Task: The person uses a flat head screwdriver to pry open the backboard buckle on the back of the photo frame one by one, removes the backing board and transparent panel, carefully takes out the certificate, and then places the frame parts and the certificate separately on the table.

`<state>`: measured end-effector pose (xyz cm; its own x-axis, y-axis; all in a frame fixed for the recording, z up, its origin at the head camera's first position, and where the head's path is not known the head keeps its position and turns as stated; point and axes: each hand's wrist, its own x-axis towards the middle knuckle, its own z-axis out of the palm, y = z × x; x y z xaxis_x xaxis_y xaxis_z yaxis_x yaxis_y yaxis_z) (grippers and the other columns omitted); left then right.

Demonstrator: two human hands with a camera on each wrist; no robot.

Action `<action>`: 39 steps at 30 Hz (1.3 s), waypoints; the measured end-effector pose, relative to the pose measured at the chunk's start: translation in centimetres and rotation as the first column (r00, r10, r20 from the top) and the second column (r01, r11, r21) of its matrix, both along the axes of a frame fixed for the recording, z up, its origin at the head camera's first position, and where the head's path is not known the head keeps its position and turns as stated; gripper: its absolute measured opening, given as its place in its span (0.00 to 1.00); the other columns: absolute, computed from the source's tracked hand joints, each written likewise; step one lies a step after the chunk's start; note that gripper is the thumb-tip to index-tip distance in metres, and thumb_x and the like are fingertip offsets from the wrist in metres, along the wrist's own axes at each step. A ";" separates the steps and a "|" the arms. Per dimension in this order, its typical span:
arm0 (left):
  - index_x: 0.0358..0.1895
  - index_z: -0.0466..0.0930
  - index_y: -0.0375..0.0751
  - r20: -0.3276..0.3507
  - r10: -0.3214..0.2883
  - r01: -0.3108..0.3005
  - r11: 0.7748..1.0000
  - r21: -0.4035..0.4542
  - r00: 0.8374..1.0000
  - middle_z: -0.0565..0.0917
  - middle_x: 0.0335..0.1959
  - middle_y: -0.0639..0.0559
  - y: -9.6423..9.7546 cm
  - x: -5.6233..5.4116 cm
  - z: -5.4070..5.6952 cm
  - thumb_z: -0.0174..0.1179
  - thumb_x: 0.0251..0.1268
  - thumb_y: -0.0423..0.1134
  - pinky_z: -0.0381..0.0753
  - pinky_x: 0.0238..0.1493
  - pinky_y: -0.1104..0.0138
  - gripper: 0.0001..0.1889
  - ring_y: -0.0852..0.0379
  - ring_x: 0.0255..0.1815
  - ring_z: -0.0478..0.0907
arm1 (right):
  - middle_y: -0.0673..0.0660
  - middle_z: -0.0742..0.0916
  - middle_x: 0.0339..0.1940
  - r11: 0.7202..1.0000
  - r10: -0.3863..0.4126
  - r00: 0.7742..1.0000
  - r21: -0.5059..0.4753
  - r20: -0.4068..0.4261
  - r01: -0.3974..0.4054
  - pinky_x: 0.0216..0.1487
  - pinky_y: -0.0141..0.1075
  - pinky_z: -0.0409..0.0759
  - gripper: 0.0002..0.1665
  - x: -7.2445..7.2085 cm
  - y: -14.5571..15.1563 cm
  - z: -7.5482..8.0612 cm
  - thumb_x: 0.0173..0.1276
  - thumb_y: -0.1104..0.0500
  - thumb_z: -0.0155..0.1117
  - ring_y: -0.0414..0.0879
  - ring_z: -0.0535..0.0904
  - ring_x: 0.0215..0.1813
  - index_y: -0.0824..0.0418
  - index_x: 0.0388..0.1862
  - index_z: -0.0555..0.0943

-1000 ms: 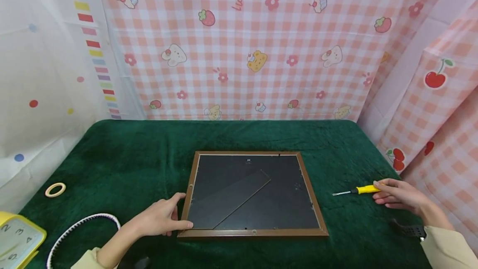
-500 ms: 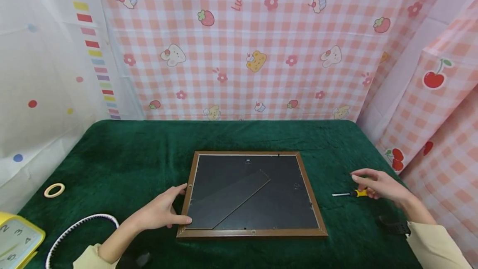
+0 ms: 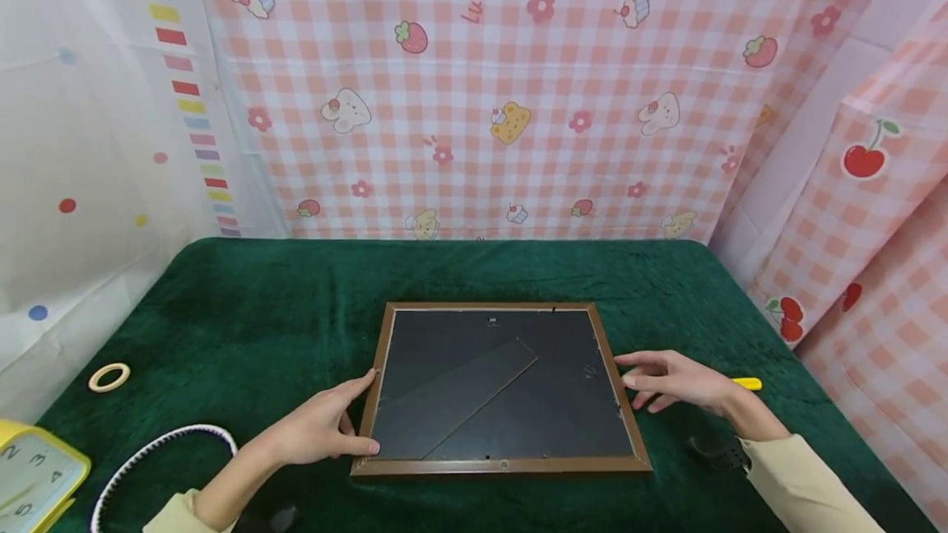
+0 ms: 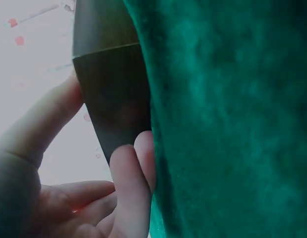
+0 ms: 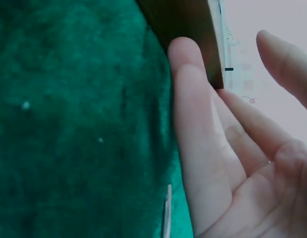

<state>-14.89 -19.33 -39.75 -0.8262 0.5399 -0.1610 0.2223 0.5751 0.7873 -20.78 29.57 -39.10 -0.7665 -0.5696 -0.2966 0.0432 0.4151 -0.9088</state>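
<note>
A picture frame (image 3: pixel 504 385) lies back up on the green cloth, with a brown wooden border and a dark backing that carries a slanted stand flap. My left hand (image 3: pixel 318 426) rests thumb and index finger on its left border; in the left wrist view, other fingertips touch the side wall (image 4: pixel 119 104). My right hand (image 3: pixel 681 381) reaches the right border, fingertips against the side, while the thumb stands off in the right wrist view. Behind that hand, a screwdriver lies on the cloth: its yellow handle (image 3: pixel 746 383) shows in the head view, its metal shaft (image 5: pixel 167 213) in the right wrist view.
At the left are a wooden ring (image 3: pixel 109 377), a white and dark hoop-shaped band (image 3: pixel 159 442) and a yellow clock (image 3: pixel 37 475). A pink checked curtain (image 3: pixel 474 105) hangs behind the table's green cloth (image 3: pixel 296 294).
My right hand has let go of the screwdriver, which stays on the cloth, and has moved left to the frame's right side. The left hand stays nearly in place at the left border.
</note>
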 end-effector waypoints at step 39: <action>0.62 0.54 0.25 -0.047 0.043 -0.046 0.997 -0.064 0.998 0.65 0.56 0.31 -0.3 1.4 1.2 0.63 0.50 0.50 0.74 0.22 0.67 0.43 0.61 0.17 0.73 | 0.55 0.81 0.36 0.964 0.184 0.881 0.256 -0.436 -0.074 0.30 0.38 0.75 0.23 -0.8 -5.0 3.5 0.64 0.50 0.56 0.49 0.76 0.31 0.65 0.51 0.74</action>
<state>-13.47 -19.58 -38.51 -0.8565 0.4921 -0.1561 0.2301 0.6345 0.7379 -21.56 24.53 -35.60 -0.7716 -0.6326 -0.0675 -0.4174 0.5835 -0.6966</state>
